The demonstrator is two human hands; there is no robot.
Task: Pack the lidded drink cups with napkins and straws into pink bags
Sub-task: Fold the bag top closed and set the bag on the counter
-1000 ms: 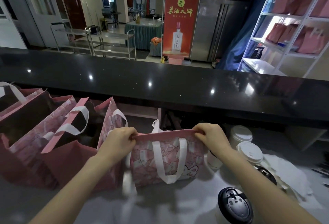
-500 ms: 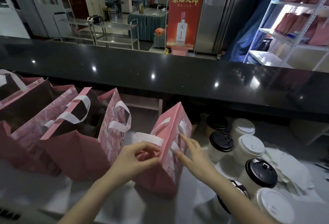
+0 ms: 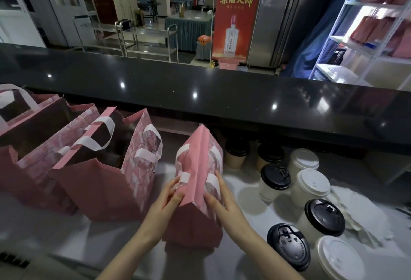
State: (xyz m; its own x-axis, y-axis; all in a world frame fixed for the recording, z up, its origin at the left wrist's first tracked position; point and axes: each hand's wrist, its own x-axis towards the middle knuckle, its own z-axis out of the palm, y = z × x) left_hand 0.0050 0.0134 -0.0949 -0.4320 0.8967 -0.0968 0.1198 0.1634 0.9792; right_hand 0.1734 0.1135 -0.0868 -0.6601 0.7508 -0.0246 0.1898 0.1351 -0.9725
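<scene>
A pink bag [image 3: 195, 190] with white handles stands folded nearly flat on the grey worktop [image 3: 242, 193], its narrow side toward me. My left hand [image 3: 165, 202] pinches its near left edge by a handle. My right hand [image 3: 219, 199] lies against its right face with the fingers straight. Several lidded drink cups stand to the right: a black-lidded one [image 3: 275, 176], a white-lidded one [image 3: 313, 183], and nearer ones [image 3: 324, 216] [image 3: 289, 246] [image 3: 340, 257]. White napkins [image 3: 358, 210] lie at the far right. No straws are visible.
Two more pink bags [image 3: 138, 164] [image 3: 40, 146] stand open to the left, close beside the held one. A raised black counter [image 3: 200, 93] runs across behind the worktop. Brown cups [image 3: 236, 155] stand under its lip. White shelving [image 3: 355, 41] holds more pink bags at the right.
The bag was held broadside by its top corners; it has turned narrow side toward me and now stands on the worktop. Both hands moved down onto its two faces.
</scene>
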